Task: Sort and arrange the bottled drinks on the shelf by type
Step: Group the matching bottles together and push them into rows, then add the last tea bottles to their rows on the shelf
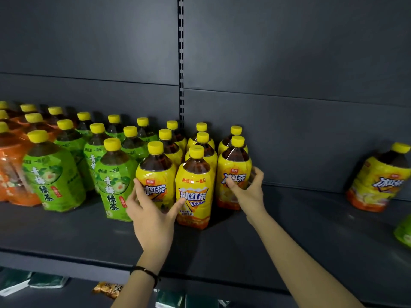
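Bottled drinks with yellow caps stand on a dark shelf (289, 230). Orange-label bottles (11, 165) are at the far left, green-label tea bottles (53, 178) beside them, and yellow-label iced tea bottles (194, 192) in the middle. My left hand (151, 216) wraps the front-left yellow bottle (155, 174), fingers spread around it. My right hand (249, 192) grips the front-right yellow bottle (234, 172) at its label. A lone yellow-label bottle (378, 181) stands apart at the far right.
A slotted upright (181, 63) divides the dark back panel. Part of a green-label bottle (403, 232) shows at the right edge. Green packets (46, 281) and an orange wrapped snack (106, 290) lie on the lower shelf. Bare shelf stretches between the yellow group and the lone bottle.
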Motion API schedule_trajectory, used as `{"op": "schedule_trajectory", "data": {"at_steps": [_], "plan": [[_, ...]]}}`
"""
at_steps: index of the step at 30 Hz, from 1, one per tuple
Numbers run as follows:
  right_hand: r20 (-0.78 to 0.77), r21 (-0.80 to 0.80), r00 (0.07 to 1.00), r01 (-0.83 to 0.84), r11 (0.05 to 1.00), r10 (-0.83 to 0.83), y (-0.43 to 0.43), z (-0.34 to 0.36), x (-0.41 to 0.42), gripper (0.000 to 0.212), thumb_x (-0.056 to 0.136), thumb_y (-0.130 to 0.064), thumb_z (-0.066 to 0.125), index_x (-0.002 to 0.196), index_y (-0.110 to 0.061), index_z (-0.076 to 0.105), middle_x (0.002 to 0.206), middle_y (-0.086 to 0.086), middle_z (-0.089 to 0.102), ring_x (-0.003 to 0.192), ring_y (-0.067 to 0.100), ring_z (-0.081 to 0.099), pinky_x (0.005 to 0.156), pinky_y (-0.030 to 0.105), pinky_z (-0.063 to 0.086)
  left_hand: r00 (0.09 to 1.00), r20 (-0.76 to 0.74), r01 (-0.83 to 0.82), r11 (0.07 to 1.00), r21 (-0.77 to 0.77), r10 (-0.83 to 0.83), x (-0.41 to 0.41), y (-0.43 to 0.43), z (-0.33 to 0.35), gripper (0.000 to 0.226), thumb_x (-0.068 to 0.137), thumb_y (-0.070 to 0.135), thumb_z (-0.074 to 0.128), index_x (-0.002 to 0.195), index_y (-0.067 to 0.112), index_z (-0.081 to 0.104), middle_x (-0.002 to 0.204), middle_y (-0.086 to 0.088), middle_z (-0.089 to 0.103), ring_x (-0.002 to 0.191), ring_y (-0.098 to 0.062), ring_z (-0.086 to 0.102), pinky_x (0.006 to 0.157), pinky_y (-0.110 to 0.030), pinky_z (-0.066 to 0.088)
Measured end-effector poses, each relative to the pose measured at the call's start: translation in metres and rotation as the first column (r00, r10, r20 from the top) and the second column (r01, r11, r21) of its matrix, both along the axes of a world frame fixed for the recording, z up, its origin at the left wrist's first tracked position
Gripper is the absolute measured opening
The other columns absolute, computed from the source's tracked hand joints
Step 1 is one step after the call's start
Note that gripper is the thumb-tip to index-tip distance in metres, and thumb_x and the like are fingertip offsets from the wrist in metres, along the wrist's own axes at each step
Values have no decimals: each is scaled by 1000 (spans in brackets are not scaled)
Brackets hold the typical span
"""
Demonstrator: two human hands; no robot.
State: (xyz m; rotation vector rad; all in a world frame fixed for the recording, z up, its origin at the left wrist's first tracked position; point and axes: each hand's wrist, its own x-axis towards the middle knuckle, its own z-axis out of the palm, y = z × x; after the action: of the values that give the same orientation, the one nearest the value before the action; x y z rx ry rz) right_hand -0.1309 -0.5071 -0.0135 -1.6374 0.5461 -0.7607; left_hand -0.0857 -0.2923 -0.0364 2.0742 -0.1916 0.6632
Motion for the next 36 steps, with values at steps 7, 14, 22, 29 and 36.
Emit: {"op": "schedule_trajectory", "data": {"at_steps": [7, 14, 22, 29, 36], "plan": [[-35, -21, 999, 6, 1000, -7, 12, -3, 8, 77, 76, -34, 78, 135, -33, 29, 126, -5, 53, 117, 17, 53, 97, 46, 49, 1000, -13, 29, 999, 46, -29, -5, -1, 2, 118, 60, 68, 64, 149, 6, 18, 137, -24, 40, 122, -42, 43, 67, -52, 54], [-95, -95, 995, -33, 995, 24, 9, 1, 0, 77, 80, -28, 75, 140, -28, 26, 128, -5, 52, 115, 14, 50, 97, 38, 47, 995, -26, 92, 996, -3, -92, -9, 5, 2, 116, 65, 51, 79, 152, 10, 14, 146, -19, 31, 133, -36, 33, 84, -48, 48], [-65, -118, 992, 98, 988, -106, 3, -21, -42, 20, 91, -10, 61, 110, -16, 62, 100, -7, 62, 102, 14, 61, 74, 11, 45, 974, -22, 227, 967, 117, -226, -32, 22, -32, 22, 84, 25, 68, 101, 18, 58, 101, 0, 56, 96, -26, 57, 65, -34, 46], [-164, -193, 978, 96, 976, -129, -32, -33, -97, 9, 89, -15, 64, 97, -19, 66, 97, -5, 67, 89, 3, 61, 72, 8, 46, 815, 24, 500, 724, 474, -579, -55, -43, -24, 21, 80, 43, 51, 82, 24, 61, 76, 7, 61, 72, -17, 60, 54, -31, 46], [-150, -199, 954, 226, 953, -258, -106, -22, -146, 31, 88, -20, 67, 118, -16, 58, 109, -3, 62, 102, 13, 61, 77, 11, 46, 730, -67, 583, 569, 580, -680, -78, -136, -24, 49, 80, 56, 39, 104, 24, 67, 105, 3, 69, 95, -21, 64, 70, -37, 54]]}}
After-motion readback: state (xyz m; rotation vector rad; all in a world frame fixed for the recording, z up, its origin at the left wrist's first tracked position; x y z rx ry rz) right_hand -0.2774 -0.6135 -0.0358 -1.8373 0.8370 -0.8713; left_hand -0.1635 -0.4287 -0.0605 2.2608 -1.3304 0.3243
